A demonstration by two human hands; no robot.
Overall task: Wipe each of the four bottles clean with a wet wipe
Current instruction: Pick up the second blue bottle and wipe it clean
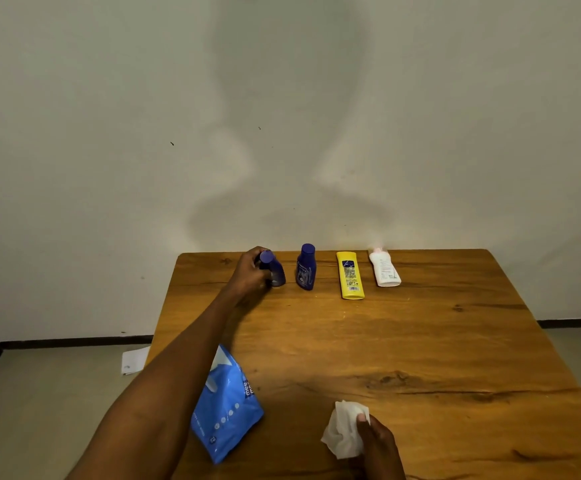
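Four bottles line the far edge of the wooden table point(420, 341). My left hand point(249, 271) is wrapped around the leftmost dark blue bottle point(275, 270), which tilts slightly. To its right stands a second dark blue bottle point(306, 268), upright. A yellow bottle point(350, 276) and a white bottle with a pink cap point(384, 268) lie flat further right. Near the table's front edge, my right hand point(377, 445) holds a crumpled white wet wipe point(346, 429).
A blue wet-wipe pack point(225, 407) lies at the front left of the table, partly under my left forearm. A plain wall rises right behind the bottles. A sheet of paper point(135, 360) lies on the floor to the left.
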